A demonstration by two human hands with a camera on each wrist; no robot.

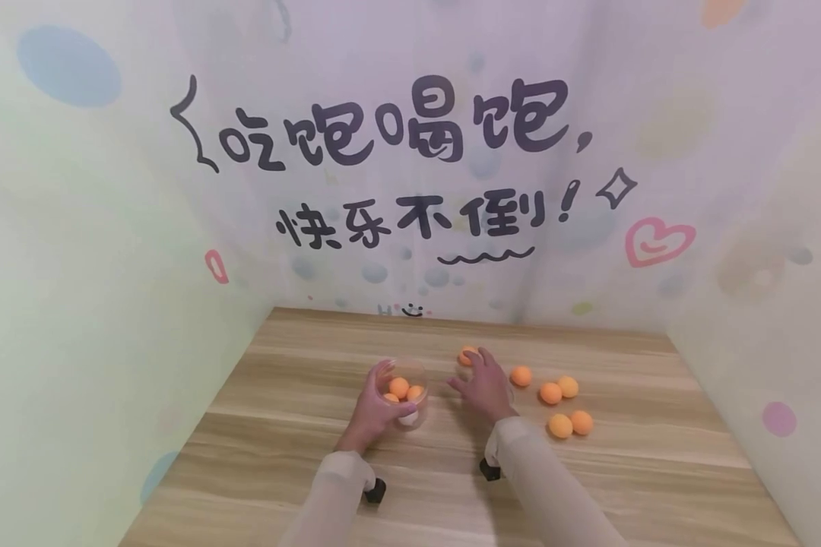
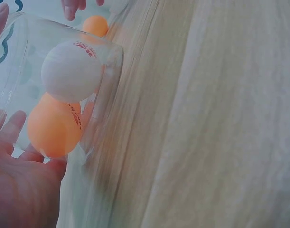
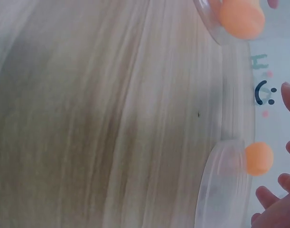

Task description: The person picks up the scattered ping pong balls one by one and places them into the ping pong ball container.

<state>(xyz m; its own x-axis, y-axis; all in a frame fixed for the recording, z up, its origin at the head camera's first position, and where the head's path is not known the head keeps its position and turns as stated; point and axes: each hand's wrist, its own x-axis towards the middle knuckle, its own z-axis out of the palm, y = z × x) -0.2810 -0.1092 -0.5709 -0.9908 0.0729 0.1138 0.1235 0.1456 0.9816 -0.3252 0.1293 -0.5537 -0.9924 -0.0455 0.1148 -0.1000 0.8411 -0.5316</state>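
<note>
Wood-grain table (image 1: 657, 479) | lettered wall (image 1: 397, 175) | left hand (image 1: 372, 412) grips clear cup (image 1: 414, 372) | right hand (image 1: 486, 385) unclenched

Booth-like setting: printed walls (image 1: 410, 176) on three sides, wood-grain tabletop (image 1: 438, 494).

Left fingers (image 1: 385, 369) grip a clear cup (image 1: 421, 372) of balls (image 1: 399, 388), right fingers (image 1: 480, 365) near an orange ball (image 1: 465, 356).
</note>
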